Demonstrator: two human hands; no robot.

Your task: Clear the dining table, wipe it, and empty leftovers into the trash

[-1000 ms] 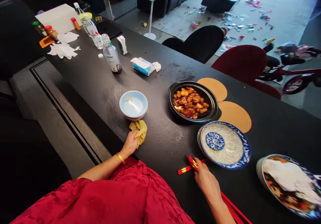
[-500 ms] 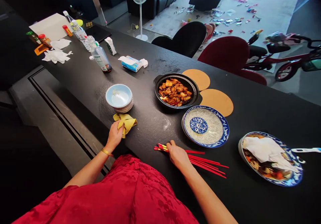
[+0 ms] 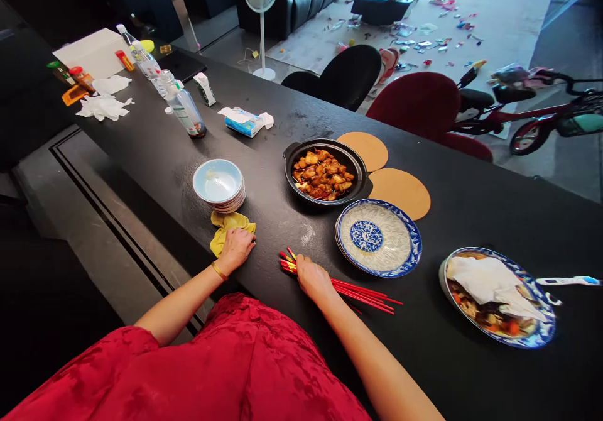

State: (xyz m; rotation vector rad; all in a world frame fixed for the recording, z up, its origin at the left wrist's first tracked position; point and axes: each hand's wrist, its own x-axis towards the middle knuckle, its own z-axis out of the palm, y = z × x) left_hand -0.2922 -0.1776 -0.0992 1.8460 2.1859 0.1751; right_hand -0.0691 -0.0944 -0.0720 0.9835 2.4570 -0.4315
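My left hand (image 3: 237, 249) presses on a yellow cloth (image 3: 225, 226) at the table's near edge, its fingers curled over the right part of the cloth. Just beyond it stands a stack of bowls (image 3: 219, 181), the top one pale blue inside. My right hand (image 3: 315, 278) is closed around a bundle of red chopsticks (image 3: 362, 295); their yellow-banded ends stick out to the left and the long shafts fan out to the right. One chopstick end points away at an angle. Above that hand lies a stack of blue-and-white plates (image 3: 379, 239).
A black pot of browned meat chunks (image 3: 325, 174) sits beside two round cork mats (image 3: 400, 191). At right, tissues cover food in a patterned dish (image 3: 546, 333). Bottles (image 3: 186, 107), a tissue pack (image 3: 245, 121) and crumpled tissues (image 3: 104, 107) stand farther left. Chairs (image 3: 414, 103) line the far side.
My left hand has shifted right across the cloth. My right hand has drawn the spread chopsticks into a tighter bundle and moved slightly left. The view has shifted a little.
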